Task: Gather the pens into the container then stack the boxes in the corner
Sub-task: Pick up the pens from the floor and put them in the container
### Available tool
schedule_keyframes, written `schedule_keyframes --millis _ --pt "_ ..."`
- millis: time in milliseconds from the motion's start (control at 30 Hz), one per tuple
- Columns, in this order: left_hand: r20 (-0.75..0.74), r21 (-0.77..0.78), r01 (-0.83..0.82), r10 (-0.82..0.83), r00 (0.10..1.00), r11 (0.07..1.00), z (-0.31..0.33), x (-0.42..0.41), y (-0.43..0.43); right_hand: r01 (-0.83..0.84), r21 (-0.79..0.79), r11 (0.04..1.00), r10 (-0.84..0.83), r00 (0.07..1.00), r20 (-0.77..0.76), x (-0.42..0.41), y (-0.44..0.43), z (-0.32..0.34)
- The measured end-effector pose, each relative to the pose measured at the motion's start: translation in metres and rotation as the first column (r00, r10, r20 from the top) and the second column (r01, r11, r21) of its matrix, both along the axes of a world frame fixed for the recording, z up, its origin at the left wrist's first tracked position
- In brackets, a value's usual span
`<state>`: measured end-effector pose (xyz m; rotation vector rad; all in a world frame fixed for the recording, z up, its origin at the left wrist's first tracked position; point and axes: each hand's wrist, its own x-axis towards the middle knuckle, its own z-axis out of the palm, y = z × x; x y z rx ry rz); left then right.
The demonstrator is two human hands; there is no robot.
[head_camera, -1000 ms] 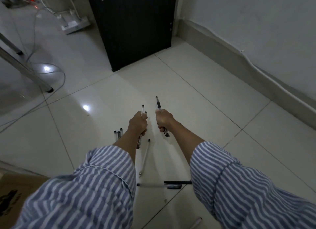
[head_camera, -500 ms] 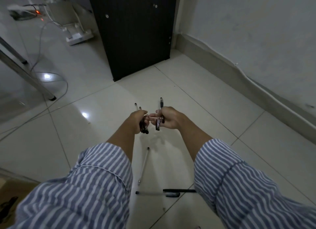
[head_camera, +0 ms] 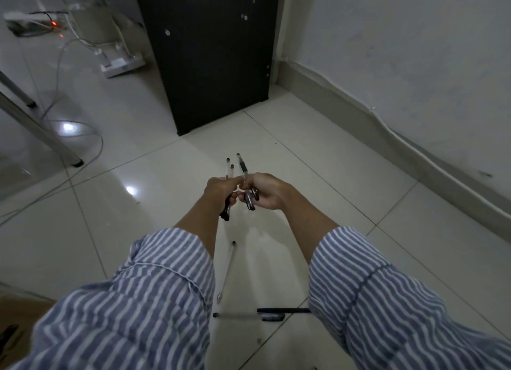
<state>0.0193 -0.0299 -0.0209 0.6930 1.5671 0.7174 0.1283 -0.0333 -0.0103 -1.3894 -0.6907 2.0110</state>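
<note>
Above the floor tiles (head_camera: 318, 176), your left hand (head_camera: 221, 188) and right hand (head_camera: 264, 191) meet, fingers closed around pens (head_camera: 243, 166), likely merging bundles; three more pens (head_camera: 226, 270) lie below.

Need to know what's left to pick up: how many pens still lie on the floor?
3: a clear pen lying lengthwise between the striped sleeves, a second clear pen crosswise nearer the person, and a black pen beside it. The sleeves may hide others.
</note>
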Motion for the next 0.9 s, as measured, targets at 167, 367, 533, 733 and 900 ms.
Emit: schedule_keyframes --millis 167,367,533,733,900 --pt "-0.030 0.013 0.000 0.000 1.000 1.000 0.009 0.004 0.007 -0.043 -0.048 0.998 0.045 0.999 0.030 0.007 -0.002 0.007" --pt "0.157 0.045 -0.055 0.047 0.987 0.997 0.035 -0.002 0.015 -0.082 -0.069 0.994 0.093 0.978 0.187 0.013 0.001 0.018" --pt "0.256 -0.032 0.065 -0.054 0.965 0.997 0.051 -0.014 0.015 -0.058 -0.042 0.997 0.069 0.946 0.316 0.022 0.010 0.028" --pt "0.254 -0.059 0.179 -0.159 0.954 0.982 0.080 -0.008 0.020 -0.017 0.033 0.999 0.005 0.943 0.331 0.026 0.029 0.065" --pt "0.305 -0.110 0.139 -0.099 0.947 0.984 0.140 -0.004 0.025 0.065 0.055 0.996 -0.078 0.960 0.269 0.029 0.031 0.120"
